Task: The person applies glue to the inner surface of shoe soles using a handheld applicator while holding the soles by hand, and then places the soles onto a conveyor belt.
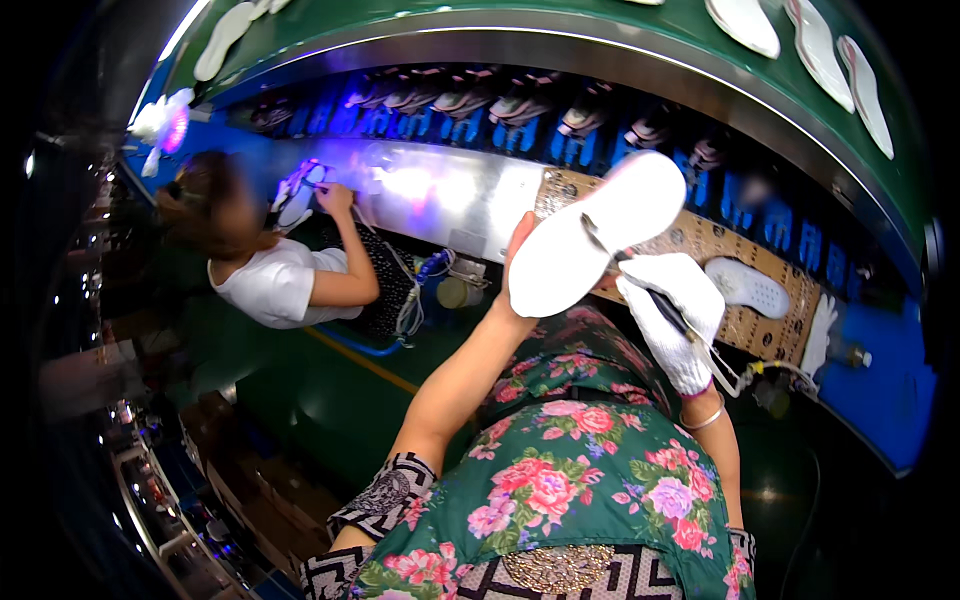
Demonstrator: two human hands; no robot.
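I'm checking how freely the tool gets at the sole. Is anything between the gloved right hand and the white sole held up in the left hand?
Nothing visible blocks it. The left hand holds the white shoe sole up, its underside exposed. The gloved right hand sits just beside it, and its thin dark tool already reaches the sole's surface.

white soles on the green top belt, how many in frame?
5, maybe more. One sole lies at the upper left of the green belt; three soles at upper right; a fragment at the edge. Others may be cropped.
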